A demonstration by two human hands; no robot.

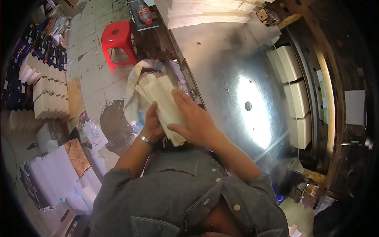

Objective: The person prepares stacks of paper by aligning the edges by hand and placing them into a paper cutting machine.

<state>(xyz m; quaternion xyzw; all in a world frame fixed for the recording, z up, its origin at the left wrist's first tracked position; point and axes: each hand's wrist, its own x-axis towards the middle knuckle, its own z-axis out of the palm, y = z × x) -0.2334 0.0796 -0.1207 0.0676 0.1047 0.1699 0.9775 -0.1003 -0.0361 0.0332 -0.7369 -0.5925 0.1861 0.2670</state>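
Between my hands is a thick bundle of long, cream paper strips point(166, 98), its far end fanned out unevenly. My left hand point(153, 121), with a metal band at its wrist, grips the bundle from the left, the thumb up along its side. From the right, my right hand point(197, 120) closes over it, fingers on the far right edge and thumb across the near part. The strips are tilted, far end toward the left. Under them, an open whitish sack point(133, 81) stands on the floor; its contents are mostly hidden by the bundle.
At right is a shiny metal machine table point(221, 79) with cream blocks point(296, 96) along its far right side. A paper stack point(209, 17) lies at its back. A red stool point(118, 39) stands ahead left. Book stacks point(51, 96) and white paper piles point(55, 177) line the left.
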